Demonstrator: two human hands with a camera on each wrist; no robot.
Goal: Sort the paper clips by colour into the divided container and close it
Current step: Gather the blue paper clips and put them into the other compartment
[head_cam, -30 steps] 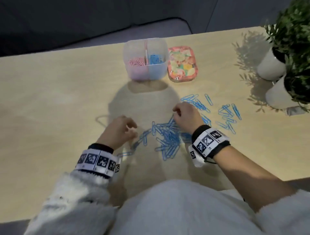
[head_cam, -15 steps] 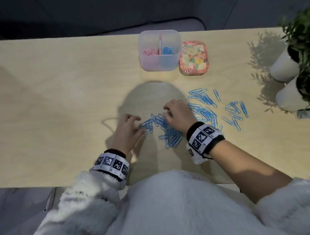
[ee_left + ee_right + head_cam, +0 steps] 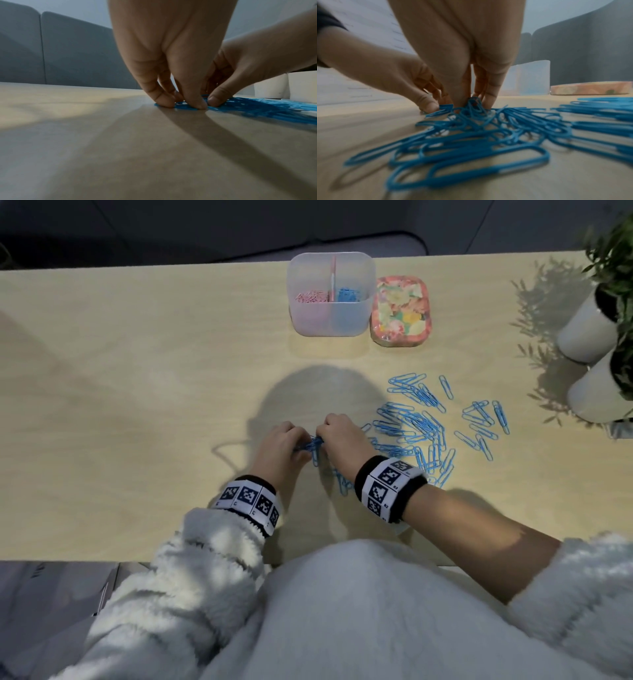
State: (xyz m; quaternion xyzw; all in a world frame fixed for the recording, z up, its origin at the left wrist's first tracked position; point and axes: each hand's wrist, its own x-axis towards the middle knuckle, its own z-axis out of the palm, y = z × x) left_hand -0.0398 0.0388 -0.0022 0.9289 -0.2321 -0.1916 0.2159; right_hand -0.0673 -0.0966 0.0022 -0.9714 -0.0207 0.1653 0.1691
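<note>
Several blue paper clips (image 3: 418, 422) lie spread over the wooden table (image 3: 137, 371), right of centre. My left hand (image 3: 291, 445) and right hand (image 3: 334, 436) meet fingertip to fingertip over a small bunch of blue clips (image 3: 313, 446) and pinch it with curled fingers. In the left wrist view the left fingertips (image 3: 195, 104) press down on the clips (image 3: 257, 108). In the right wrist view the right hand (image 3: 471, 100) digs into the heap (image 3: 471, 135). The clear divided container (image 3: 352, 316) stands open at the back, with pink clips (image 3: 310, 296) left and blue clips (image 3: 347, 295) right.
A floral lid (image 3: 400, 311) lies right of the container. Two white plant pots (image 3: 585, 333) (image 3: 596, 392) with green leaves stand at the table's right edge. The table's near edge runs just below my wrists.
My hands have closed in on each other. The clips that lay between them are now pushed into a bunch held at the fingertips.
</note>
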